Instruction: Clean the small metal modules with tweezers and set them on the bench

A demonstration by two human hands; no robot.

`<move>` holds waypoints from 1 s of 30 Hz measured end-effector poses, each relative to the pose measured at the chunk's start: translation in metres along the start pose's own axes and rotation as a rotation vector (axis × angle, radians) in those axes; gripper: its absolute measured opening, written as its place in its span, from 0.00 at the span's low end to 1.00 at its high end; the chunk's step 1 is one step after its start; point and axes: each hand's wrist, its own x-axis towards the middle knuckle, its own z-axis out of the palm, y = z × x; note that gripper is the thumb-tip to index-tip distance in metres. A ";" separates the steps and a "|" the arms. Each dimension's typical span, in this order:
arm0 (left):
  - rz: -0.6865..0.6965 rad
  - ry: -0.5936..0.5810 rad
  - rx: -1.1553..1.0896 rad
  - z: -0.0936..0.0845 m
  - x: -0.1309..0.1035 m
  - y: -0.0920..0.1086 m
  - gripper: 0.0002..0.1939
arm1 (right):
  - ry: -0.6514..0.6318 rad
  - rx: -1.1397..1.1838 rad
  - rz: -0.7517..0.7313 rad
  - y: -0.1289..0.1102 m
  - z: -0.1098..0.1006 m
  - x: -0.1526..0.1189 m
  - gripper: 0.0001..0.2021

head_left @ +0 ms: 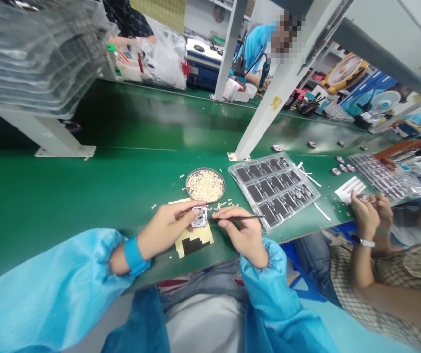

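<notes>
My left hand (166, 226) is closed on a small, pale square device housing (199, 217), thumb across its near side. Between the thumb and fingers of my right hand (243, 230) are thin dark tweezers (249, 217), pointing left at the housing. I cannot make out whether their tip touches it or carries anything. Beneath the housing lies a yellow sheet (180, 247) with black stepped patches. Just beyond my hands stands a round dish (187, 188) heaped with tiny cream-coloured pieces, and some of these are scattered on the green bench around it.
A clear plastic tray (275, 189) with dark rectangular pieces lies to my right, near a white metal post (265, 98). Stacked plastic trays (37, 59) rise at upper left. At right, a co-worker's hands (367, 213) work beside another tray (390, 176).
</notes>
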 end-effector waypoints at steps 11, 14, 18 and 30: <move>0.015 0.000 0.018 0.000 0.000 -0.001 0.23 | 0.028 0.013 -0.010 0.000 0.000 0.000 0.09; 0.018 -0.002 0.027 0.000 0.000 -0.002 0.23 | 0.029 -0.004 -0.013 0.000 0.000 0.000 0.09; 0.019 -0.001 0.025 0.000 -0.001 -0.003 0.23 | 0.011 -0.024 0.004 0.000 0.000 0.000 0.07; 0.014 -0.006 0.003 -0.001 -0.001 -0.004 0.23 | -0.041 0.040 -0.005 -0.002 -0.001 0.000 0.03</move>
